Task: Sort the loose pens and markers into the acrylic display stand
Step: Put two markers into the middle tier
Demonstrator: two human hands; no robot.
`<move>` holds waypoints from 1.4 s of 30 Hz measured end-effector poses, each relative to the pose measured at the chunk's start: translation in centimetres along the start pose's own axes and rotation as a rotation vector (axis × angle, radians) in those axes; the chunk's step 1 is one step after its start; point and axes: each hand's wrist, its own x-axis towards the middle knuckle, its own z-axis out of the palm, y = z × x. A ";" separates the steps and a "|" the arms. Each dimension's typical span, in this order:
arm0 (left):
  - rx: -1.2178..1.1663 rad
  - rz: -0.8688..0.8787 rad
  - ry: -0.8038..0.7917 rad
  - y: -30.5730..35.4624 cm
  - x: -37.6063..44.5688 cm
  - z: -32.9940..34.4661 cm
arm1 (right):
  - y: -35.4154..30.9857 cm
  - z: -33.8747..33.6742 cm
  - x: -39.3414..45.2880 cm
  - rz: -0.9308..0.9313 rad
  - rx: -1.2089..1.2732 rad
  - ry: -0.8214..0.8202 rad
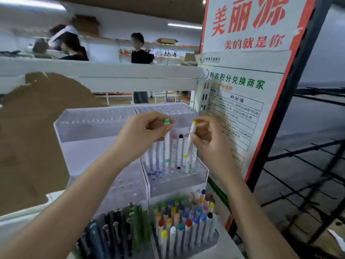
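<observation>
Below both wrists: dark pens (115, 230) at L, colour-capped markers (186, 221) at R, too many to count. L hand (143, 135) pinches 1 green-capped marker (166, 143); R hand (207, 139) pinches 1 yellow-capped marker (190, 141), both over acrylic stand (177, 182) mid tier w/ approx 8 markers.

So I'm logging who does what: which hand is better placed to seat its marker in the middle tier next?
Probably left. The left hand holds the green-capped marker upright among the standing markers; the right hand's yellow-capped marker is tilted.
</observation>
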 end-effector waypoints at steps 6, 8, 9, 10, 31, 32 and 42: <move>0.041 -0.013 0.059 -0.6 -1.0 0.8 | 2.2 0.8 0.4 -0.146 -0.250 -0.080; 0.063 -0.003 0.062 -0.7 -1.3 0.9 | 3.1 1.3 0.3 -0.238 -0.356 -0.046; 0.067 0.001 0.070 -0.7 -1.4 0.9 | 3.5 1.5 0.3 -0.282 -0.384 -0.026; 0.068 0.003 0.081 -0.7 -1.5 0.8 | 3.7 1.6 0.2 -0.322 -0.411 -0.005; 0.249 0.084 0.186 0.0 -1.7 3.2 | -1.2 0.4 1.0 -0.169 0.014 -0.198; 0.293 0.069 0.154 -0.5 -2.1 3.0 | -1.0 0.4 1.1 -0.184 -0.017 -0.186; 0.817 0.071 -0.062 -3.3 -5.3 2.3 | -0.2 1.8 1.3 -0.257 -0.108 -0.113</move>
